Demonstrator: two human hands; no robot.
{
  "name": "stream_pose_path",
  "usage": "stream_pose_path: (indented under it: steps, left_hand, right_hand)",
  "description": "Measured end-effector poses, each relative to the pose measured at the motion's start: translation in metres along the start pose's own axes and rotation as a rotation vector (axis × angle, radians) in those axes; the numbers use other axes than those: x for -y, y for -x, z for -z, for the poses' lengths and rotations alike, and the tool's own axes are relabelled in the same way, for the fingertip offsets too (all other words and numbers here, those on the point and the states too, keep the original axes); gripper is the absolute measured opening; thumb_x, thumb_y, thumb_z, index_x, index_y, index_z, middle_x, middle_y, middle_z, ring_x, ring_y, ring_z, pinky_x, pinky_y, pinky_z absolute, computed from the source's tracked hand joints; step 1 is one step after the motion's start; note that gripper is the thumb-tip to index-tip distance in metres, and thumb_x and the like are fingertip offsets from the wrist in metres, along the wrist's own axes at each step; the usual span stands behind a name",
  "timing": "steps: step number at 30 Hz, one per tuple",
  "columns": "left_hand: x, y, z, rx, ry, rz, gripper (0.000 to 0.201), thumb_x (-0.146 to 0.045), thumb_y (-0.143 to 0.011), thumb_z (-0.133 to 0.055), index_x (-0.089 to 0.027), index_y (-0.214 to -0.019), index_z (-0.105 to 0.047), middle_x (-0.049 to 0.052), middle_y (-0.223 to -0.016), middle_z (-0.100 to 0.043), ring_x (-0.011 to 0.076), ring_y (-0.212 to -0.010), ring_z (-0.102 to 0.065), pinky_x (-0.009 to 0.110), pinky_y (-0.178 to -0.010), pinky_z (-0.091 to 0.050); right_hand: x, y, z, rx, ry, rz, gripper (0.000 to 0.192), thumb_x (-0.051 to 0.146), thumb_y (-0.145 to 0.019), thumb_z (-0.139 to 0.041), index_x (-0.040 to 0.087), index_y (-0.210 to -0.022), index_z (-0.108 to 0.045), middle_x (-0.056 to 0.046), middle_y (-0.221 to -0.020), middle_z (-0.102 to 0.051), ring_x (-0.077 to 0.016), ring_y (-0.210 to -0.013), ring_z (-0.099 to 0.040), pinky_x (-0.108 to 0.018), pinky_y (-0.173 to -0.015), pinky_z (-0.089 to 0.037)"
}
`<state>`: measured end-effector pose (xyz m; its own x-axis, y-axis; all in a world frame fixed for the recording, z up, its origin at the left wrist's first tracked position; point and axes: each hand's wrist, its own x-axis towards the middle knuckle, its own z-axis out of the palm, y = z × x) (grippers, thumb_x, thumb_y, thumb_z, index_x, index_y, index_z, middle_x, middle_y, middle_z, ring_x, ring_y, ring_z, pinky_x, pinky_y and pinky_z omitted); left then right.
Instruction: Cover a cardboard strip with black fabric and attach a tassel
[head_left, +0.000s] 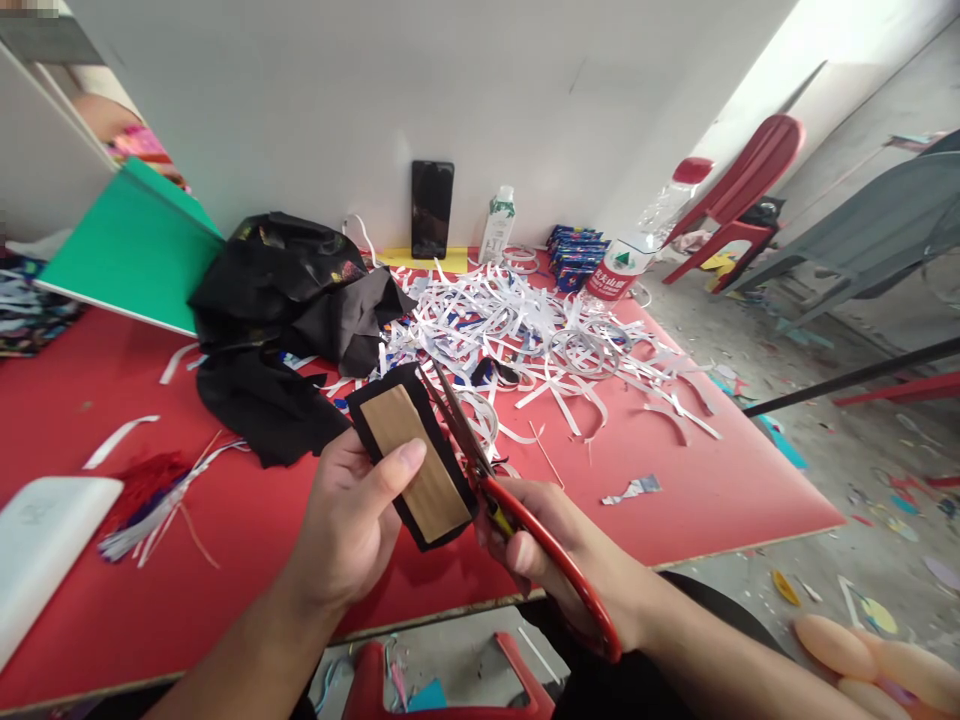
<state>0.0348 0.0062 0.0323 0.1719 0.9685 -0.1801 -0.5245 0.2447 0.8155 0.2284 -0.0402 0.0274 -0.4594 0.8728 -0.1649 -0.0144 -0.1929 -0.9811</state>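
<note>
My left hand (352, 515) pinches a small rectangle of brown cardboard (397, 430) lying on a piece of black fabric (431, 400) that shows as a border around it. The thumb presses on the cardboard's face. My right hand (555, 530) is closed round the red handles of a pair of scissors (484, 455). Their blades are slightly apart and point up and away, beside the right edge of the black fabric. Both hands are above the front of the red table (255, 520). Behind my left hand lies a crumpled heap of black fabric (277, 290).
White paper strips (517, 320) are heaped behind the hands. A phone (432, 210), a small bottle (498, 225), blue packets (577, 255) and a plastic water bottle (622, 260) stand farther back. At left are a green board (135, 245), a tassel (150, 515) and a white object (52, 540).
</note>
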Motion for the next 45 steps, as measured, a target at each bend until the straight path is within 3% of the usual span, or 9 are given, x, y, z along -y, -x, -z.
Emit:
stream_pose_path:
  steps: [5,11,17,21,24,30,36,42,45]
  left_hand:
    - [0.001,-0.002,0.000,0.016,-0.012,0.004,0.014,-0.033,-0.079,-0.091,-0.023,-0.087,-0.086,0.005,-0.083,-0.083,0.0246,-0.072,-0.080,0.035,-0.066,-0.068]
    - [0.005,0.000,0.006,0.081,-0.112,0.007,0.019,-0.037,-0.084,-0.088,-0.021,-0.093,-0.086,0.009,-0.093,-0.085,0.0275,-0.084,-0.082,0.038,-0.077,-0.069]
    - [0.006,0.002,0.009,0.103,-0.113,0.033,0.017,-0.037,-0.086,-0.087,-0.021,-0.090,-0.085,0.007,-0.084,-0.083,0.0237,-0.071,-0.079,0.033,-0.064,-0.067]
    - [0.005,0.002,0.008,0.085,-0.109,0.027,0.018,-0.037,-0.084,-0.089,-0.021,-0.090,-0.085,0.006,-0.084,-0.082,0.0217,-0.071,-0.078,0.030,-0.065,-0.066]
    - [0.004,0.002,0.007,0.092,-0.096,0.033,0.018,-0.037,-0.084,-0.089,-0.021,-0.091,-0.085,0.006,-0.085,-0.083,0.0213,-0.073,-0.078,0.030,-0.069,-0.067]
    - [0.006,0.002,0.007,0.134,-0.055,0.034,0.010,-0.033,-0.088,-0.087,-0.025,-0.093,-0.087,0.004,-0.086,-0.084,0.0193,-0.073,-0.079,0.027,-0.067,-0.066]
    - [0.009,0.002,0.010,0.152,-0.110,0.054,0.014,-0.036,-0.089,-0.086,-0.023,-0.093,-0.086,0.006,-0.086,-0.082,0.0210,-0.073,-0.078,0.030,-0.067,-0.066]
    - [0.008,0.004,0.012,0.129,-0.148,0.094,0.017,-0.037,-0.088,-0.088,-0.021,-0.091,-0.083,0.004,-0.082,-0.079,0.0192,-0.072,-0.075,0.029,-0.066,-0.064]
    - [0.007,0.004,0.013,0.129,-0.164,0.100,0.021,-0.039,-0.088,-0.087,-0.020,-0.093,-0.083,0.006,-0.086,-0.080,0.0207,-0.075,-0.076,0.031,-0.069,-0.065]
  right_hand:
    - [0.006,-0.003,0.002,0.027,0.062,0.005,0.064,0.081,-0.092,-0.064,0.018,-0.086,-0.058,0.003,-0.078,-0.045,-0.0112,-0.068,-0.034,-0.025,-0.062,-0.035]
    - [0.004,-0.002,0.002,0.001,0.059,-0.035,0.069,0.084,-0.089,-0.065,0.016,-0.096,-0.064,0.003,-0.081,-0.044,-0.0124,-0.071,-0.033,-0.025,-0.063,-0.034]
    - [0.004,-0.002,0.001,0.002,-0.053,-0.075,0.062,0.076,-0.088,-0.074,0.016,-0.096,-0.066,-0.001,-0.087,-0.056,-0.0131,-0.076,-0.042,-0.024,-0.064,-0.038]
    - [0.002,-0.003,-0.002,-0.058,-0.067,-0.148,0.061,0.075,-0.084,-0.079,0.019,-0.078,-0.057,0.004,-0.069,-0.049,-0.0103,-0.064,-0.038,-0.022,-0.054,-0.033]
    - [0.001,-0.003,-0.004,-0.092,-0.050,-0.181,0.063,0.078,-0.079,-0.081,0.020,-0.076,-0.056,0.005,-0.063,-0.046,-0.0113,-0.061,-0.040,-0.023,-0.053,-0.033]
    - [0.004,-0.001,-0.001,-0.047,0.008,-0.048,0.069,0.086,-0.082,-0.071,0.018,-0.085,-0.061,0.004,-0.077,-0.042,-0.0118,-0.069,-0.033,-0.025,-0.062,-0.036]
    - [0.006,-0.002,0.002,-0.020,-0.013,-0.073,0.068,0.082,-0.082,-0.075,0.016,-0.095,-0.066,0.002,-0.083,-0.047,-0.0130,-0.074,-0.033,-0.025,-0.066,-0.036]
    - [0.003,-0.003,-0.001,-0.094,-0.057,-0.164,0.064,0.077,-0.078,-0.083,0.019,-0.077,-0.056,0.006,-0.068,-0.042,-0.0098,-0.063,-0.030,-0.023,-0.054,-0.026]
    - [0.002,-0.003,-0.001,-0.115,-0.052,-0.166,0.062,0.071,-0.077,-0.087,0.019,-0.072,-0.055,0.006,-0.064,-0.044,-0.0099,-0.063,-0.033,-0.023,-0.053,-0.028]
